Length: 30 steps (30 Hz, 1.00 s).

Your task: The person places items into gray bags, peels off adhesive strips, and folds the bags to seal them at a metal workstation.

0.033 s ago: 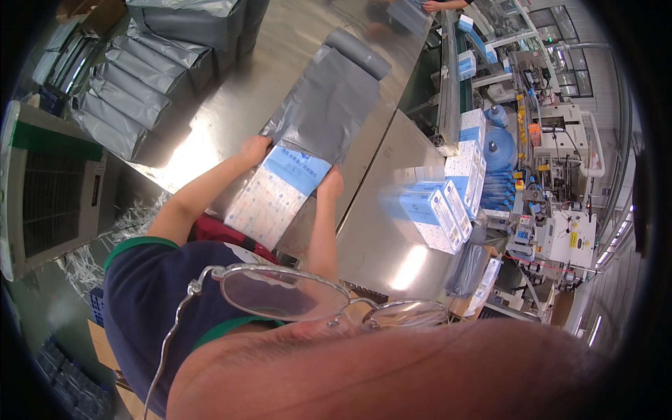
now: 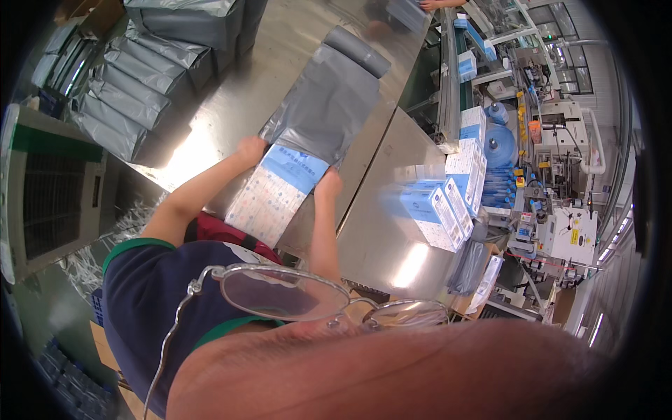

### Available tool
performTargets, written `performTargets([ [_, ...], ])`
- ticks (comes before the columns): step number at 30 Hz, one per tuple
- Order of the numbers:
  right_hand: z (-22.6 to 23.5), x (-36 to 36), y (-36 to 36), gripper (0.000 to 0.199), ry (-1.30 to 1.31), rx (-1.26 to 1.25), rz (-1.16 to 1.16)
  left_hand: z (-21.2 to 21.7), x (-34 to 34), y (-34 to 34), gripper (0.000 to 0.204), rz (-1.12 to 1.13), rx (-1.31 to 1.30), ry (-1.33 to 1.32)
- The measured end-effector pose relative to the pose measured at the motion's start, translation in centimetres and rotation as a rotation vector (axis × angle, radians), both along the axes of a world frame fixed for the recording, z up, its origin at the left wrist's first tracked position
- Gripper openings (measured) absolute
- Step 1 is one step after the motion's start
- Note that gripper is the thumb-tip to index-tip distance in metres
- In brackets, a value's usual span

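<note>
A long blue-and-white pack, dotted on its white part, lies flat on the metal table in front of me. Its far blue end sits at the mouth of a grey plastic bag, which stretches away from me. My left hand is closed on the bag's left edge at the mouth. On the opposite side, my right hand is closed at the bag's right edge, beside the pack's corner. The fingertips of both hands are partly hidden.
Filled grey bags stand in a row at the far left. Several blue-and-white packs stand on the right of the table, beside a conveyor and machinery. Another person's hand shows at the top. A grey-framed unit stands left.
My hands and the near pack have shifted very slightly to the left. Both hands keep their hold at the bag's mouth.
</note>
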State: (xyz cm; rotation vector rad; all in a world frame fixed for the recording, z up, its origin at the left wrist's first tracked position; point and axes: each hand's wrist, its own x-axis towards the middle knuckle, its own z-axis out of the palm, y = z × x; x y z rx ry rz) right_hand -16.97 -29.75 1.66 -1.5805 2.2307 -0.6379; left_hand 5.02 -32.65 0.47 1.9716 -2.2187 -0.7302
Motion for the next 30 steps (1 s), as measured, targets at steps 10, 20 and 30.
performTargets([
  [10, -3.3, 1.8, 14.7, 0.015, -0.049, 0.420, 0.659, -4.9, 7.8, 12.4, 0.018, -0.731, 0.151, -0.012],
  [20, -2.0, -1.6, 15.0, 0.019, 0.363, 0.512, 0.939, -0.7, 3.7, 9.2, 0.022, 0.021, 0.154, 0.418],
  [30, -3.4, 8.3, 6.5, 0.020, -0.366, 0.007, 0.313, -0.5, 3.9, 11.0, 0.022, 0.183, -0.022, 0.434],
])
